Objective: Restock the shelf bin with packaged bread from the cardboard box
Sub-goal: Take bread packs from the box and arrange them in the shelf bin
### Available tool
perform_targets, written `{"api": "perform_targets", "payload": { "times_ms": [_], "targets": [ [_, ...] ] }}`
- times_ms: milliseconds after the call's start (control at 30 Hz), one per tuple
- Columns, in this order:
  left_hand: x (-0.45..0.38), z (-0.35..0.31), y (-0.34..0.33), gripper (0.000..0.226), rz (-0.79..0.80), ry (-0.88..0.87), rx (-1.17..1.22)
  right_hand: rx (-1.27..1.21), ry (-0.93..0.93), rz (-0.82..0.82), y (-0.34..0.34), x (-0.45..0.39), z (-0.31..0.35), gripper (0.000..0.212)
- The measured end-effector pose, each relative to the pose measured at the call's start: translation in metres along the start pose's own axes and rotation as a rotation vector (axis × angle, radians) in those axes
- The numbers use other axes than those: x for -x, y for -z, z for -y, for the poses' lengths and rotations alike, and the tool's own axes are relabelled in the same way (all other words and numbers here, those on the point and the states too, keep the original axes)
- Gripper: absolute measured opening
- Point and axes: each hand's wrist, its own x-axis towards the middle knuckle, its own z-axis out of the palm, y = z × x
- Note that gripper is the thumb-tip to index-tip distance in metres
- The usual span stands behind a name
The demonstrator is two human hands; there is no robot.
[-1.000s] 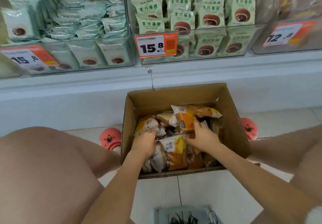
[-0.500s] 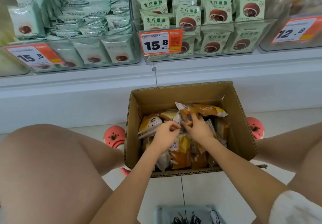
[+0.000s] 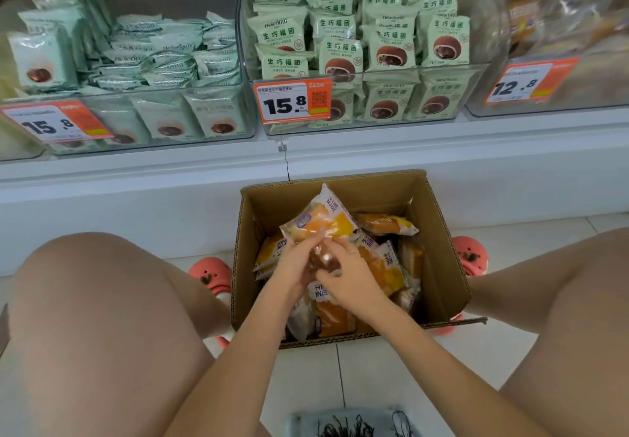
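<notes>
The fingers of the left hand (image 3: pixel 295 264) curl around the lower left end of an orange-and-white plastic-wrapped bread packet (image 3: pixel 320 218), and the fingers of the right hand (image 3: pixel 347 278) pinch the clear crinkled film at the same lower end, so both hands grip one packet between them. The packet rises tilted above the fingertips, its upper end pointing toward the far wall of the open brown cardboard box (image 3: pixel 442 232), and its lower end is hidden between the two hands. The packet is held above the other orange-and-white bread packets (image 3: pixel 386 224) that fill the box interior; whether it touches them cannot be told. The box stands on the pale tiled floor (image 3: pixel 306 378) between the person's knees, just in front of the white shelf base. On the shelf above, a clear plastic bin (image 3: pixel 374 120) holds upright pale green packets printed with a brown bun, and carries an orange-and-white price tag (image 3: pixel 292 101) reading 15.8. A second clear bin (image 3: pixel 153 110) of similar pale green packets stands to the left. Coral pink clogs (image 3: pixel 209 273) show on both sides of the box.
</notes>
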Motion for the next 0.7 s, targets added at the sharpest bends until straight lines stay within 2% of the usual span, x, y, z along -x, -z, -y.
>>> {"api": "perform_targets", "payload": {
  "times_ms": [133, 200, 233, 300, 367, 433, 500, 567, 600, 667, 700],
  "targets": [
    [0.011, -0.017, 0.006, 0.044, 0.027, -0.033, -0.039, -0.118, -0.004, -0.267, 0.030, -0.002, 0.008, 0.028],
    [0.021, -0.031, 0.000, 0.033, 0.079, -0.045, -0.091, -0.175, -0.043, -0.376, 0.055, -0.012, 0.014, 0.033],
    [0.024, -0.037, -0.003, 0.033, 0.112, -0.051, -0.125, -0.208, -0.086, -0.371, 0.067, -0.019, 0.017, 0.044],
    [0.035, -0.053, -0.009, 0.038, 0.173, -0.073, -0.210, -0.299, -0.151, -0.279, 0.093, -0.028, 0.026, 0.065],
    [0.047, -0.071, -0.014, 0.039, 0.210, -0.112, -0.349, -0.280, -0.053, -0.221, 0.115, -0.032, 0.039, 0.073],
    [0.060, -0.088, -0.019, 0.032, 0.217, -0.182, -0.517, -0.076, 0.159, -0.162, 0.135, -0.031, 0.062, 0.085],
    [0.074, -0.107, -0.026, 0.021, 0.187, -0.252, -0.641, 0.290, 0.333, -0.036, 0.150, -0.033, 0.089, 0.098],
    [0.085, -0.125, -0.034, 0.021, 0.181, -0.333, -0.747, 0.649, 0.389, 0.113, 0.159, -0.038, 0.118, 0.096],
    [0.091, -0.132, -0.039, 0.017, 0.185, -0.376, -0.775, 0.752, 0.382, 0.184, 0.162, -0.040, 0.131, 0.090],
    [0.106, -0.150, -0.051, 0.005, 0.191, -0.442, -0.796, 0.803, 0.392, 0.274, 0.166, -0.044, 0.154, 0.075],
    [0.112, -0.159, -0.056, 0.013, 0.186, -0.481, -0.796, 0.774, 0.417, 0.288, 0.169, -0.044, 0.163, 0.066]
  ]
}}
